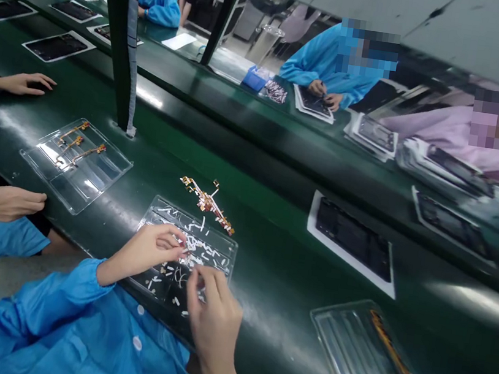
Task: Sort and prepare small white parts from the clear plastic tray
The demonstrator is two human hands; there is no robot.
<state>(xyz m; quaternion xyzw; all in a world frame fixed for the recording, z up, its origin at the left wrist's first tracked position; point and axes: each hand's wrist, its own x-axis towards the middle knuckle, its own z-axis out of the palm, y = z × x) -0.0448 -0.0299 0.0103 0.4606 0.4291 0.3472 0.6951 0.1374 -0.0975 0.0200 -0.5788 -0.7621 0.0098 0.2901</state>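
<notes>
On the left side of the frame, two hands of another person in blue sleeves show, one flat on the green desk (269, 313) and the lower one (6, 202) with its fingers near the edge. Above them, in the upper left, a flat black panel (60, 46) lies on a white sheet. Next comes a clear tray (86, 189) with three thin orange strips (68, 152) in its top part. A dark post (117, 38) stands just past it, with a gray wrap down one side. Near the middle of the frame, a clear tray full of white bits (197, 246) sits on the desk. The left hand (145, 253) is over this tray, its thumb and fingertips close together, but I can't tell if they pinch a tiny bit. Just above the tray, a small heap of orange and white strips (208, 201) lies on the desk. The right hand (218, 309) is over the tray's right side, thumb and finger bent close; what they hold, if anything, I can't tell. To the upper right, a person in blue (315, 48) bends over a panel. Below, a big black panel (353, 242) rests on white. At the lower right, another clear tray (355, 357) has a long brown-orange strip (404, 373) along it.
</notes>
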